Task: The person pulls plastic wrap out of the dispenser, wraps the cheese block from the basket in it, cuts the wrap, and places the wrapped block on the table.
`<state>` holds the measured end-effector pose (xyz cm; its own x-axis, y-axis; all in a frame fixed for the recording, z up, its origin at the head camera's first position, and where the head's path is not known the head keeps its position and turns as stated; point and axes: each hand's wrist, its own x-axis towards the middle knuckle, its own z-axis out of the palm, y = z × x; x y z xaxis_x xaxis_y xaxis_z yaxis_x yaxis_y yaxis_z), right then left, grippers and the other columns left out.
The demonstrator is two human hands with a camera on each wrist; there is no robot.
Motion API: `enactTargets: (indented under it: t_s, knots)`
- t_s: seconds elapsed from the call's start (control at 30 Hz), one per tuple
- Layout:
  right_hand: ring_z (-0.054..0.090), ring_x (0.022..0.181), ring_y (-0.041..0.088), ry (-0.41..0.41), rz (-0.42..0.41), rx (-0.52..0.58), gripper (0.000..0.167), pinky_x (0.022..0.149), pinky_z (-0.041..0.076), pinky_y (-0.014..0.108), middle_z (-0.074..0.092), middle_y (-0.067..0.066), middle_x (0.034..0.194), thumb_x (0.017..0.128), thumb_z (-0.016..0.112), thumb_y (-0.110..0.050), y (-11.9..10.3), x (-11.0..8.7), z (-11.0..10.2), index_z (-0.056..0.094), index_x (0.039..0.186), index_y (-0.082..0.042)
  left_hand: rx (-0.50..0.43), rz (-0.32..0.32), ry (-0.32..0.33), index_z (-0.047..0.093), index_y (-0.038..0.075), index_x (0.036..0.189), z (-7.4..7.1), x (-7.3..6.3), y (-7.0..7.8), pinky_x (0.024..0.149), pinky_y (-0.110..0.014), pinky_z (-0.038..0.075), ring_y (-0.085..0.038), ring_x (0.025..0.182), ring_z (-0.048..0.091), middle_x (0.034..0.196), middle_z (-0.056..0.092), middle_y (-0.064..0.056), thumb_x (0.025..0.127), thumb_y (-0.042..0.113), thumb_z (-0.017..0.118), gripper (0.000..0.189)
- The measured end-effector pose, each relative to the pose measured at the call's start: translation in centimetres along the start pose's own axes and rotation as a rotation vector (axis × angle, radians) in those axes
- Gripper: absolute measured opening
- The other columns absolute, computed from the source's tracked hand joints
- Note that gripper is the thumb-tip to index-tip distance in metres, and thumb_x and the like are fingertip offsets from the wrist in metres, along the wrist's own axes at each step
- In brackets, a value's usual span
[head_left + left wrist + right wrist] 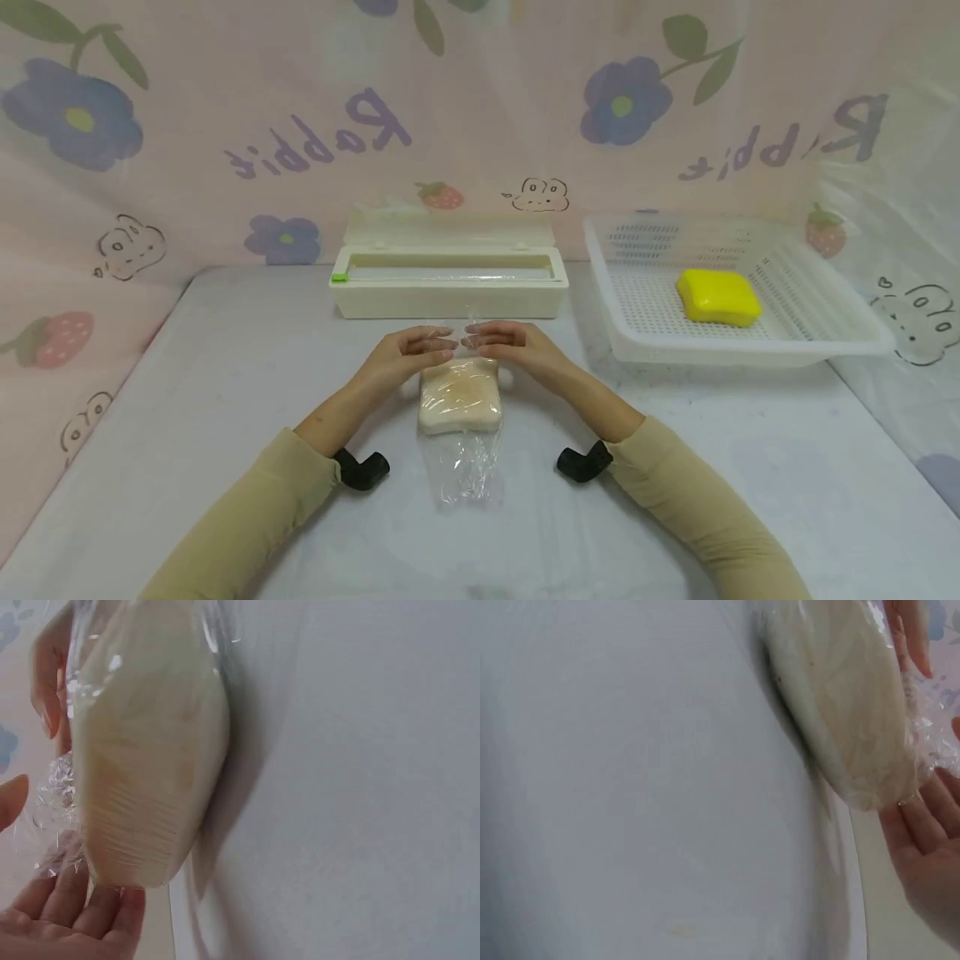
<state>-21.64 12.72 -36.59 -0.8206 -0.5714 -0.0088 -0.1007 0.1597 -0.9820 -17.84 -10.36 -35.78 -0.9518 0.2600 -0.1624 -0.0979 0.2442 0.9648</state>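
Note:
A cream, bread-slice-shaped block [459, 396] lies flat on the table, covered in clear cling film [463, 471]. One tail of the film spreads toward the near side; crinkled film bunches at the far edge. My left hand [397, 354] is at the block's far left corner, its fingers touching the bunched film [60, 787]. The right hand [525, 350] mirrors it at the far right corner, fingertips close to the left hand's. In both wrist views the thumb stands apart from the bent, relaxed fingers, beside the wrapped block.
Behind the hands stands a white cling film dispenser [450, 300] with its lid raised. At the back right, a white perforated basket [720, 350] holds a yellow block [718, 297] of similar shape. A printed curtain [480, 108] hangs behind the table [225, 367].

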Motion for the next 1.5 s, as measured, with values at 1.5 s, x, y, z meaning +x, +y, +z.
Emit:
enactTargets:
  t_s: [1.5]
  knots:
    - [0.013, 0.148, 0.021, -0.381, -0.468, -1.085, 0.054, 0.120, 0.011, 0.044, 0.017, 0.001, 0.161, 0.104, 0.037, -0.032, -1.1, -5.9, -0.2, 0.023, 0.153, -0.014, 1.039, 0.690, -0.125, 0.045, 0.005, 0.142, -0.6, -6.8, -0.8, 0.114, -0.045, 0.030, -0.028, 0.140, 0.036, 0.151, 0.039, -0.010, 0.100, 0.033, 0.050, 0.051]
